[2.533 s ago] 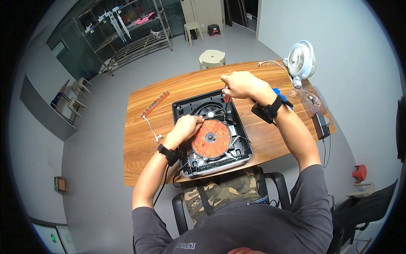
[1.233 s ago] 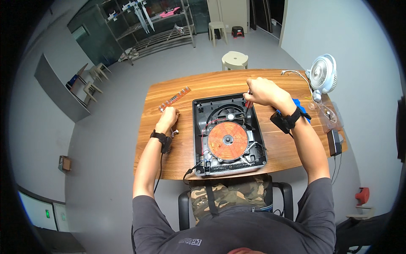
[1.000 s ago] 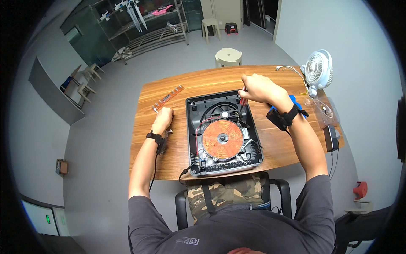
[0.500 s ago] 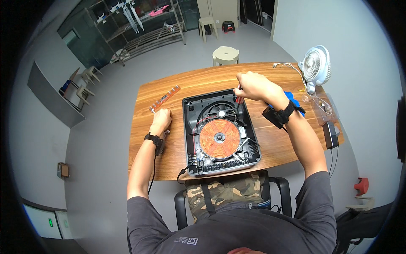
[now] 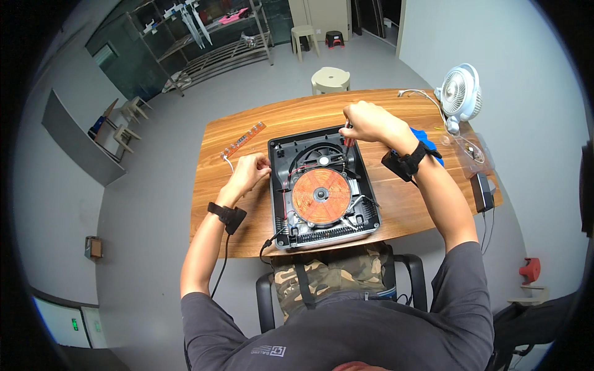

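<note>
The work in hand looks like driving or loosening a screw inside an opened induction-cooker base (image 5: 303,133), which lies on the wooden table (image 5: 396,213) in front of the person. The right hand (image 5: 369,122) is closed around a red-handled screwdriver (image 5: 349,141), its shaft pointing down beside the cooling fan (image 5: 324,160). The left hand (image 5: 251,171) is at the base's left rim, thumb and fingertips drawn together; I cannot tell whether they pinch anything. The next move probably calls for a steady, upright turn — the tip's seating is too small to make out.

The copper coil (image 5: 320,201) sits close below, and a thin red wire (image 5: 285,203) runs along the left inside; both want keeping clear of the tool. An orange circuit strip (image 5: 243,141) lies beyond the left hand, a desk fan (image 5: 456,93) and black power adapter (image 5: 481,191) off to the right — none of them in the way.
</note>
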`<state>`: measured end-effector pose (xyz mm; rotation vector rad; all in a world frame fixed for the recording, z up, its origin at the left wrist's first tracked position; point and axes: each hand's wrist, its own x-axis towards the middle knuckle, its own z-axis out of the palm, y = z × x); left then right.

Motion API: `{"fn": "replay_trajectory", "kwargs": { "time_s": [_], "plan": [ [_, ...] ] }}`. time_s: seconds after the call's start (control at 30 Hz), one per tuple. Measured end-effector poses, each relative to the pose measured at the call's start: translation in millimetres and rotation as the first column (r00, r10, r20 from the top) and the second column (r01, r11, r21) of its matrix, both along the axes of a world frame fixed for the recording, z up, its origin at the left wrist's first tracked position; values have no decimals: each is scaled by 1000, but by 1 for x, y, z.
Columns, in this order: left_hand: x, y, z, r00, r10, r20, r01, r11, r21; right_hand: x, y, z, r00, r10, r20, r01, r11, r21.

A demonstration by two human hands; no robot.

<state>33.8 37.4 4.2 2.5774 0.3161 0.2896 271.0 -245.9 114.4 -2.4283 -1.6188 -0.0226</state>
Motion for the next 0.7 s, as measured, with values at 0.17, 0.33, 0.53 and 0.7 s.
{"fn": "replay_trajectory", "kwargs": {
  "time_s": [0.17, 0.33, 0.53, 0.7],
  "plan": [
    [-7, -34, 19, 996, -87, 13, 88, 994, -63, -9, 0, 2, 1000, -19, 0, 19, 1000, 13],
    [-16, -36, 15, 991, -115, 66, 119, 990, -71, -10, -3, 9, 998, -31, 56, 33, 999, -24],
    [-24, -39, 26, 998, -57, 29, 59, 992, -113, -10, 0, 21, 997, -20, 71, 19, 1000, 6],
    [-21, -48, 27, 993, -40, 114, 60, 982, -180, -25, 9, 30, 967, 191, -171, -152, 965, 216]
  ]
}}
